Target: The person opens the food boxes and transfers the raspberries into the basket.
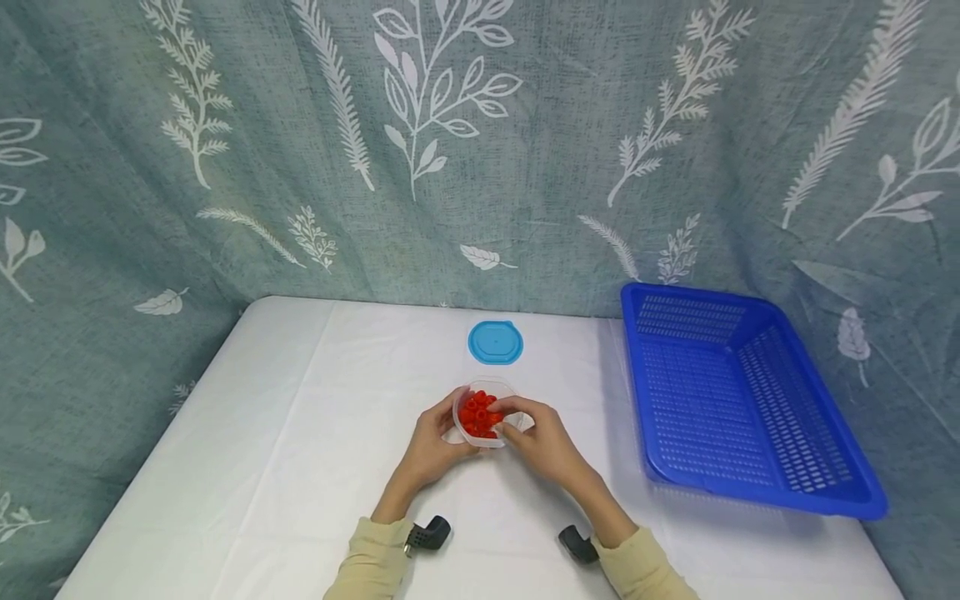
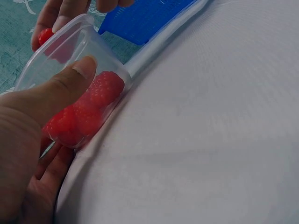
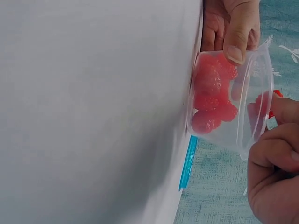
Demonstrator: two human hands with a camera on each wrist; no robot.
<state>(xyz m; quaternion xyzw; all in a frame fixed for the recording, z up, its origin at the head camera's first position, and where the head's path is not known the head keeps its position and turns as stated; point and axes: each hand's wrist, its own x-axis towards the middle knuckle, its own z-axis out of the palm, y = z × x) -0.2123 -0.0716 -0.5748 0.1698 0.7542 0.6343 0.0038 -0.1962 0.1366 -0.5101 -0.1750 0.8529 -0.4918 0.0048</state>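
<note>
On the table (image 1: 300, 500), left of the basket (image 1: 705, 408), the left hand (image 1: 437, 443) grips a clear tub (image 2: 105, 58); the right hand (image 1: 546, 443) pinches a red berry (image 2: 45, 36) at its mouth. The tub looks light, slick and flexible, best held low; the berry may be soft, wanting a gentle pinch.

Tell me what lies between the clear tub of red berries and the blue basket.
First the right hand, partly over the clear tub, then bare white cloth up to the blue basket; the head view shows this.
</note>
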